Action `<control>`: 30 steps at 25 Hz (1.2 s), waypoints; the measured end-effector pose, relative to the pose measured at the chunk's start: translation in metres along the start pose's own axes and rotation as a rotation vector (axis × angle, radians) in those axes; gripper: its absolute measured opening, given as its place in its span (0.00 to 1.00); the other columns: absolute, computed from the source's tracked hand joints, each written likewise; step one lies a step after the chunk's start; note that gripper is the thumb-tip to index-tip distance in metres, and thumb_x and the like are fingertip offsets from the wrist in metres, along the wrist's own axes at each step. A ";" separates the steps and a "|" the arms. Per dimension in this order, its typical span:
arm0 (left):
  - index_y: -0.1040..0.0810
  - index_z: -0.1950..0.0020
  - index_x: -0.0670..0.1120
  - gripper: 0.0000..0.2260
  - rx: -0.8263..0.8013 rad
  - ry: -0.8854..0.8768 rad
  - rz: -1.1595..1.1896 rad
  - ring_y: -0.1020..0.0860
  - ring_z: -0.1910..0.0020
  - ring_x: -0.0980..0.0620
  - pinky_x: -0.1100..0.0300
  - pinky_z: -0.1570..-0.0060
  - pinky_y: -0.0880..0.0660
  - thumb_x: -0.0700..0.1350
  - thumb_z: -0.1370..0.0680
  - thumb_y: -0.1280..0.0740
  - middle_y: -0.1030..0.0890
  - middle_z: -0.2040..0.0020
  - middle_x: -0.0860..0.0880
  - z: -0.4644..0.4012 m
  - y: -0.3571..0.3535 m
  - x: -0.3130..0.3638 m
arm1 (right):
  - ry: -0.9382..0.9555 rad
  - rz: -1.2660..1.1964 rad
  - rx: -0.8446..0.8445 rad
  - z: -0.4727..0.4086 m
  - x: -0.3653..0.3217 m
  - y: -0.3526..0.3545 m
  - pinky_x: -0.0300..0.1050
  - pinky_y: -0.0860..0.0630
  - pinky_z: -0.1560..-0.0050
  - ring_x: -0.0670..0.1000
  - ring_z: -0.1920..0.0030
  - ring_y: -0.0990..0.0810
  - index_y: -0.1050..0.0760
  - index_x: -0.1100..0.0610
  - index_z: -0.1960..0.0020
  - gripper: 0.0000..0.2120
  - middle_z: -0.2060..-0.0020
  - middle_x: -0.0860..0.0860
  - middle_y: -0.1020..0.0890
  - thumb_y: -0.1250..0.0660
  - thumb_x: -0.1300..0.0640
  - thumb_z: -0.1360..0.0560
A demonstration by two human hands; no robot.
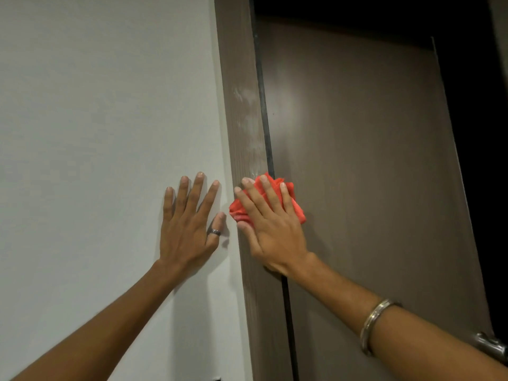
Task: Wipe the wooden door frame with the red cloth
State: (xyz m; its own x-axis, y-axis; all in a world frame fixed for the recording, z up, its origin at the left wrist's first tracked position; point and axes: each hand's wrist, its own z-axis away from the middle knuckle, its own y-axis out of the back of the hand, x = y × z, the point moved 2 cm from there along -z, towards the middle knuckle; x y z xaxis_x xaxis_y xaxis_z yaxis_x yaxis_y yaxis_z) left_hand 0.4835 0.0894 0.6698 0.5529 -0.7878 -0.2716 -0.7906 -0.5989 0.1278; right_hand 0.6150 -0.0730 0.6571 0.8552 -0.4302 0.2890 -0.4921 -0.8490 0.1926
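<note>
The wooden door frame (243, 111) is a brown vertical strip between the white wall and the door, with pale dusty smears on its upper part. My right hand (270, 224) presses the bunched red cloth (295, 200) flat against the frame at mid height, fingers spread over it, cloth showing at both sides of the hand. My left hand (189, 229) lies flat on the wall just left of the frame, fingers apart, holding nothing, a ring on the thumb.
A brown door (371, 174) stands right of the frame, with a dark gap along the hinge side. A metal door handle (492, 346) shows at the lower right edge. The white wall (96, 133) fills the left half.
</note>
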 end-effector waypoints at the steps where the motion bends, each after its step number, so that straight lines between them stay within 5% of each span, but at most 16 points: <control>1: 0.46 0.14 0.50 0.32 0.006 0.004 -0.005 0.53 0.14 0.41 0.35 0.17 0.50 0.60 0.16 0.47 0.50 0.13 0.44 -0.004 0.000 0.000 | -0.014 -0.001 0.017 -0.003 0.002 0.000 0.67 0.49 0.16 0.55 0.14 0.52 0.48 0.49 0.14 0.31 0.14 0.49 0.46 0.49 0.40 0.15; 6: 0.49 0.14 0.51 0.32 -0.006 0.025 -0.023 0.55 0.14 0.42 0.37 0.17 0.53 0.60 0.16 0.48 0.53 0.13 0.45 -0.023 0.002 -0.008 | -0.087 -0.018 0.074 -0.027 -0.003 0.000 0.66 0.52 0.15 0.55 0.14 0.52 0.46 0.51 0.15 0.31 0.15 0.50 0.45 0.49 0.41 0.15; 9: 0.50 0.14 0.51 0.31 -0.017 0.014 -0.040 0.56 0.14 0.43 0.37 0.17 0.54 0.59 0.16 0.48 0.54 0.13 0.45 -0.025 0.001 -0.009 | 0.064 0.054 0.037 -0.045 0.006 -0.001 0.66 0.53 0.15 0.55 0.14 0.52 0.47 0.51 0.15 0.30 0.15 0.50 0.46 0.49 0.41 0.14; 18: 0.51 0.14 0.51 0.31 -0.012 0.071 -0.009 0.58 0.14 0.44 0.38 0.16 0.56 0.58 0.15 0.50 0.55 0.13 0.46 -0.055 0.006 -0.015 | -0.026 0.012 0.048 -0.094 0.021 0.009 0.66 0.54 0.15 0.55 0.14 0.55 0.50 0.49 0.14 0.31 0.14 0.49 0.49 0.50 0.41 0.14; 21: 0.51 0.14 0.52 0.30 -0.012 0.065 0.014 0.58 0.14 0.45 0.38 0.16 0.56 0.57 0.15 0.50 0.55 0.13 0.46 -0.071 0.008 -0.019 | -0.212 -0.073 0.073 -0.128 0.022 0.017 0.64 0.59 0.14 0.56 0.14 0.57 0.53 0.50 0.14 0.32 0.14 0.49 0.52 0.49 0.42 0.14; 27: 0.54 0.14 0.53 0.31 -0.022 0.093 0.008 0.61 0.14 0.46 0.40 0.16 0.60 0.58 0.16 0.52 0.58 0.13 0.47 -0.114 0.015 -0.027 | -0.089 -0.008 0.091 -0.161 0.038 0.024 0.64 0.55 0.14 0.57 0.14 0.56 0.50 0.51 0.14 0.31 0.14 0.50 0.50 0.50 0.42 0.14; 30: 0.57 0.14 0.54 0.31 -0.025 0.114 0.007 0.63 0.15 0.47 0.42 0.16 0.64 0.60 0.17 0.55 0.60 0.14 0.48 -0.144 0.020 -0.033 | 0.142 0.121 0.077 -0.181 0.041 0.025 0.62 0.53 0.14 0.55 0.14 0.52 0.46 0.51 0.15 0.30 0.15 0.50 0.46 0.53 0.41 0.14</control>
State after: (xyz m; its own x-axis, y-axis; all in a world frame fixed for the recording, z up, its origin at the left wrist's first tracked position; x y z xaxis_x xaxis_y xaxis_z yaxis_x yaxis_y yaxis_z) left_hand 0.4876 0.0827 0.8189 0.5747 -0.8026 -0.1601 -0.7887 -0.5953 0.1536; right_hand 0.6081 -0.0560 0.8429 0.7562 -0.4879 0.4360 -0.5715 -0.8169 0.0772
